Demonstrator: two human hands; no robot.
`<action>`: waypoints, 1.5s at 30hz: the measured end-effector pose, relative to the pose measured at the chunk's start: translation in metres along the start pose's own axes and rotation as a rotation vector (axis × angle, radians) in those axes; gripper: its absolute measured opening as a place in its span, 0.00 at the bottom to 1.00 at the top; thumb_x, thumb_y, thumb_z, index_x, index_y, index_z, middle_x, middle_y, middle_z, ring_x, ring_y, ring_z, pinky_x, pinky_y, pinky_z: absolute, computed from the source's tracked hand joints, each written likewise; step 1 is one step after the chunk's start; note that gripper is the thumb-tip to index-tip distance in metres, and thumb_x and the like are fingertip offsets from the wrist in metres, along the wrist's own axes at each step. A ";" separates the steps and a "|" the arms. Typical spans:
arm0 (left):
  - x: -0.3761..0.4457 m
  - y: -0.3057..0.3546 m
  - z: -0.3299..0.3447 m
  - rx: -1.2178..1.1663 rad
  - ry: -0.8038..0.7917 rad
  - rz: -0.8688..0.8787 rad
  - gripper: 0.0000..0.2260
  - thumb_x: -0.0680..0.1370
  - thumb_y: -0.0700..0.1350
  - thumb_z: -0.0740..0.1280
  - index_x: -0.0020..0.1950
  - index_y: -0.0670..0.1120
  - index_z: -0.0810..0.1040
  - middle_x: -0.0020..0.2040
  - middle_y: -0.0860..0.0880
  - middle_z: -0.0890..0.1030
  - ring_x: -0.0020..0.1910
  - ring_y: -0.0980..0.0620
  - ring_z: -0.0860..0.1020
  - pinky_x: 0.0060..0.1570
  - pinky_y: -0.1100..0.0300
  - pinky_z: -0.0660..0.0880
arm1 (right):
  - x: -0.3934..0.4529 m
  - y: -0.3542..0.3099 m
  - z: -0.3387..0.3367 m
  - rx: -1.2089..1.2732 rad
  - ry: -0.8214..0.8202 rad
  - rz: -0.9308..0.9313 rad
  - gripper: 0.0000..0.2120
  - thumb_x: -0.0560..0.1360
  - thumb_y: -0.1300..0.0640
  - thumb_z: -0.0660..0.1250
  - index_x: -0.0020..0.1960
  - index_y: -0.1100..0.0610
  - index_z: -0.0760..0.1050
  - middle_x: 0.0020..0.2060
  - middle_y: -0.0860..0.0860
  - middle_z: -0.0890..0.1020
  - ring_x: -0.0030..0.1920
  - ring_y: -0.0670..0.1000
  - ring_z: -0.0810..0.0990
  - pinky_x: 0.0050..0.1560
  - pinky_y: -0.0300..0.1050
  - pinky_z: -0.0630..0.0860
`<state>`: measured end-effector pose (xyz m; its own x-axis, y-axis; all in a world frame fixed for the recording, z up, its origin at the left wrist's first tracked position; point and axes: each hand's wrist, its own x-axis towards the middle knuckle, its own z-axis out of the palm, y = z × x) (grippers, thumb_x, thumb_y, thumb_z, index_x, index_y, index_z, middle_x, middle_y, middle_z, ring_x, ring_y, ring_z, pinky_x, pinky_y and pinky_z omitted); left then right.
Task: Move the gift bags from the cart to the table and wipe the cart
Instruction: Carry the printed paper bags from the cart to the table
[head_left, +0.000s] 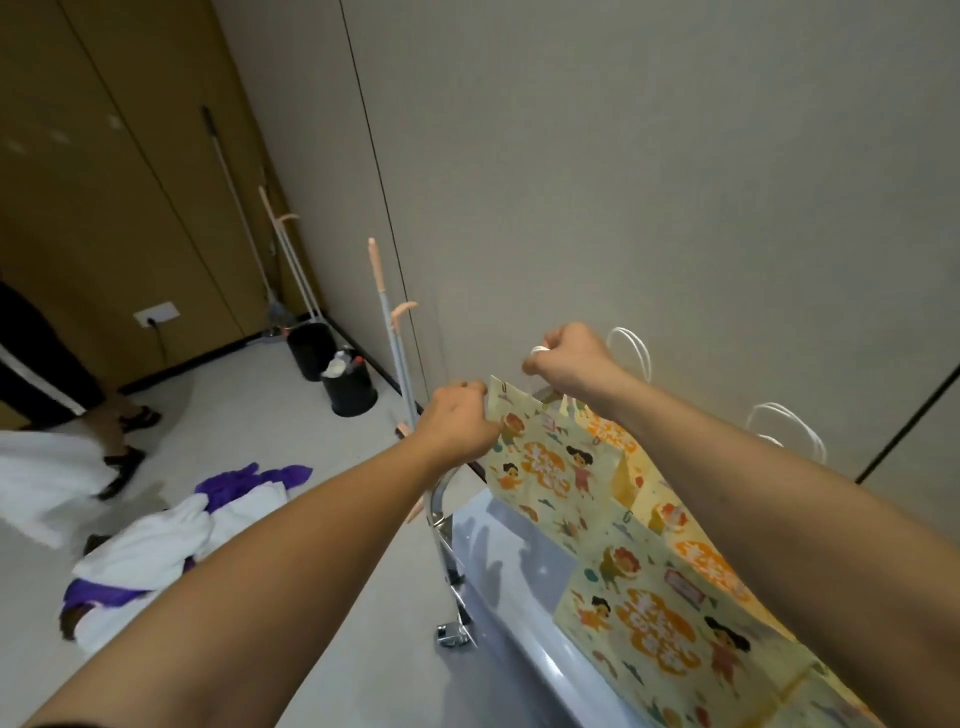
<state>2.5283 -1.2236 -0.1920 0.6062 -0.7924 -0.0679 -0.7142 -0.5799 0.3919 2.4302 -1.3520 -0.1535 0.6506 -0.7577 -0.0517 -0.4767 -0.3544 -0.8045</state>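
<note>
Gift bag (550, 467), the far one of those on the cart (519, 561), stands upright at the cart's far end, right under both hands. Left hand (457, 423) pinches the bag's near left top corner, fingers curled over the paper edge. Right hand (569, 358) is closed in a fist above the bag's mouth, with a white loop showing at its knuckles; I judge it is gripping a cord handle, though the cord itself is mostly hidden. The bag's mouth runs left to right between the two hands, so its long axis lies across the view, and both hands sit on its top rim, the right one a little higher and farther off. A lift straight up would clear it from the cart, as I read it.

The bag is pale yellow paper printed with cartoon children and orange patches, its side gusset creased inward. A second bag (675, 639) of the same print stands nearer, against the right forearm, and may be brushed when the first one rises. White cord handles (631, 353) of more bags (784, 426) show behind, close to the wall (675, 182).

No worktop is in view, so I cannot tell which way the bag must be carried. On the floor (260, 415) to the left lie white and purple cloths (171, 535), with mops (395, 332) and black bins (348, 387) by the wall
</note>
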 end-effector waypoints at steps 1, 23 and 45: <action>-0.001 -0.001 -0.002 0.013 0.017 0.003 0.24 0.78 0.51 0.70 0.71 0.46 0.70 0.67 0.45 0.72 0.63 0.46 0.71 0.58 0.54 0.70 | -0.002 -0.007 -0.001 -0.009 -0.005 -0.026 0.10 0.72 0.58 0.73 0.36 0.57 0.74 0.31 0.54 0.75 0.33 0.55 0.77 0.34 0.47 0.75; -0.175 -0.158 -0.115 0.020 0.113 -0.361 0.07 0.75 0.51 0.75 0.41 0.52 0.80 0.42 0.52 0.82 0.41 0.55 0.80 0.35 0.63 0.72 | -0.132 -0.179 0.148 0.032 -0.428 -0.470 0.06 0.70 0.62 0.73 0.37 0.62 0.78 0.31 0.56 0.74 0.33 0.53 0.74 0.35 0.49 0.74; -0.584 -0.537 -0.129 -0.013 0.007 -0.812 0.09 0.75 0.52 0.75 0.51 0.49 0.85 0.49 0.48 0.83 0.50 0.49 0.79 0.49 0.55 0.78 | -0.452 -0.324 0.551 -0.227 -1.004 -0.666 0.14 0.67 0.63 0.72 0.29 0.58 0.68 0.27 0.53 0.67 0.31 0.52 0.68 0.34 0.47 0.67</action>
<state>2.6032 -0.4251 -0.2440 0.9358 -0.1238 -0.3302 -0.0461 -0.9713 0.2335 2.6168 -0.5929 -0.1959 0.9256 0.3311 -0.1836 0.0962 -0.6747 -0.7318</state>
